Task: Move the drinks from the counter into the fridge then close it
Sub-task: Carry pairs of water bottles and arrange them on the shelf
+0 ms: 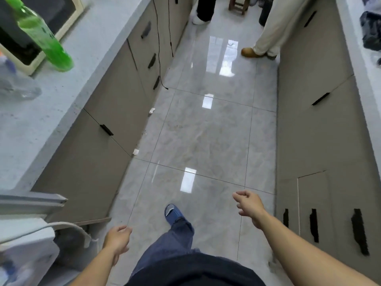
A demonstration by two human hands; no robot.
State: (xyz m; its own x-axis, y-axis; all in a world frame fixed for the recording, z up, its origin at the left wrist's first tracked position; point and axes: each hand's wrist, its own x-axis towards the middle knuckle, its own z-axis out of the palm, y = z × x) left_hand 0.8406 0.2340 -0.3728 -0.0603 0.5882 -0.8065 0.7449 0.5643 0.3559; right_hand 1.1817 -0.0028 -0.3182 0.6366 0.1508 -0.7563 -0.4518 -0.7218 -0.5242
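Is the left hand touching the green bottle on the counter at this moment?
Apart. The head view shows the left hand low beside the leg, holding nothing, while the green bottle stands far up the counter.

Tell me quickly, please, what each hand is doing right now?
Left hand: open, fingers loosely curled, holding nothing.
Right hand: open, fingers loosely curled, holding nothing.
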